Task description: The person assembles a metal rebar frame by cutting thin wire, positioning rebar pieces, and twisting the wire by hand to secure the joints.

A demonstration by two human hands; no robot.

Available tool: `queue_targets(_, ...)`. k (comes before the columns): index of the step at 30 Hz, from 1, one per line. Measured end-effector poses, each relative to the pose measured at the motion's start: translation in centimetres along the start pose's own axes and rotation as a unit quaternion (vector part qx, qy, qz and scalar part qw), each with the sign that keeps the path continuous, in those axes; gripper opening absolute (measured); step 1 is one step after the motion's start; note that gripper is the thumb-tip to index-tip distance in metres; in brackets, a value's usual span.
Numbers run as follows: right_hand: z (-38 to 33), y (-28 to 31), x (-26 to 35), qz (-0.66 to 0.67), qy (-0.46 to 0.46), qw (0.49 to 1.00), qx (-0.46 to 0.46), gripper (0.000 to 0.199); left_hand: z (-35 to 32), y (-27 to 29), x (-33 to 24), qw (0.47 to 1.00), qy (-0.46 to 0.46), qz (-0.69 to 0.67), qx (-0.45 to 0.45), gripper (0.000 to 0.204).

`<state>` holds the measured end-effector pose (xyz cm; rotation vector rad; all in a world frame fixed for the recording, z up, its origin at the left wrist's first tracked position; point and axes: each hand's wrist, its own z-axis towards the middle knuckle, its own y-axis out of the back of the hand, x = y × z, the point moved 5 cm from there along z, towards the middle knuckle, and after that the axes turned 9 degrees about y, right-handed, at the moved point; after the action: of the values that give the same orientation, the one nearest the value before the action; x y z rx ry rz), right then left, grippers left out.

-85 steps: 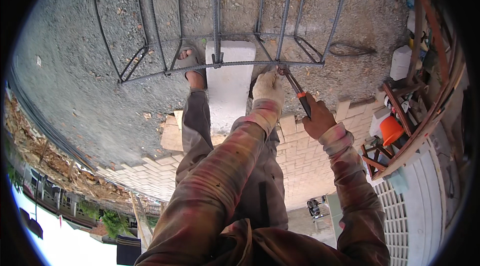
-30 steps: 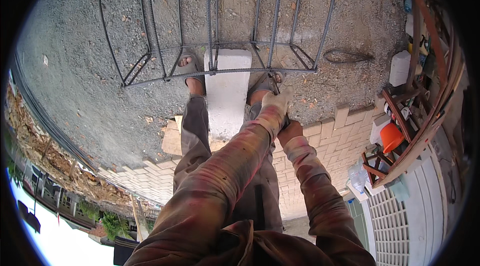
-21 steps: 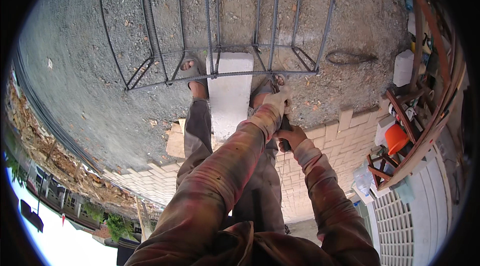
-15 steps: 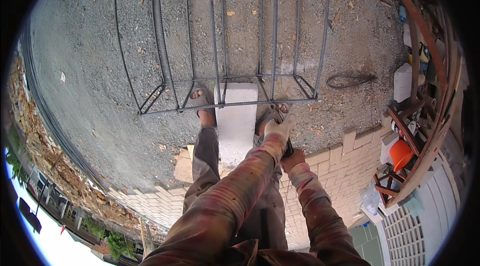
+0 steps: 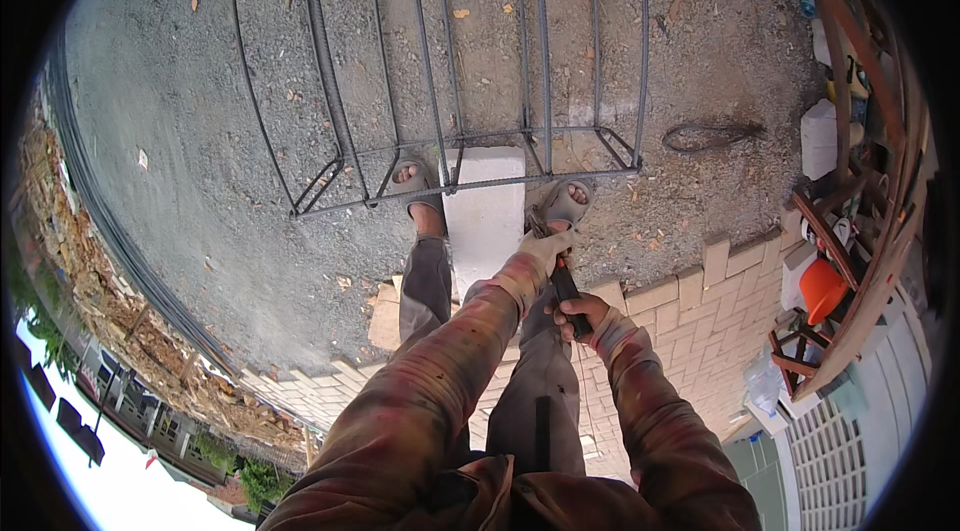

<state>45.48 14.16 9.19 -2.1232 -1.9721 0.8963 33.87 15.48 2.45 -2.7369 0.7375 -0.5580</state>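
Observation:
Between my legs I hold dark pliers (image 5: pixel 565 283) with black handles and a little orange near the top. My left hand (image 5: pixel 546 249), in a pale glove, is closed round their upper part, just below the dark jaws. My bare right hand (image 5: pixel 586 312) grips the handles lower down. Just beyond my hands lies a steel rebar cage (image 5: pixel 480 181), made of long bars joined by bent crosspieces. Its near end crosses over a white block (image 5: pixel 484 221) between my sandalled feet.
Gravel ground (image 5: pixel 220 131) surrounds the cage. A loop of dark wire (image 5: pixel 712 137) lies to the right. Tan paving bricks (image 5: pixel 690 331) run behind my feet. At the right are curved wooden boards (image 5: pixel 890 191), an orange helmet (image 5: pixel 823 291) and a white container (image 5: pixel 819 139). Long bars (image 5: pixel 110 231) edge the left.
Both hands have come nearer to me and slightly left, baring more of the pliers between them. My right foot now shows more fully beside the block. The view has shifted slightly.

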Motion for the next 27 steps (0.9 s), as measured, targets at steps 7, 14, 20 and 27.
queue_targets(7,1.5,-2.2,3.2,-0.764,0.066,0.607,-0.211,0.044,0.5,7.6,2.9,0.972,-0.167,-0.041,-0.159,0.018)
queue_targets(14,14.9,-2.5,7.8,-0.895,0.083,0.434,-0.064,0.048,5.3,17.2,1.9,0.966,0.025,-0.146,-0.211,0.025)
queue_targets(20,19.6,-1.8,8.3,-0.941,0.154,0.288,-0.094,0.065,-2.1,17.7,-0.4,0.952,-0.054,0.177,-0.244,0.03)
queue_targets(27,7.7,-1.3,7.4,-0.774,0.239,0.561,-0.17,0.046,-19.3,28.0,0.4,0.894,-0.251,0.072,-0.364,0.023)
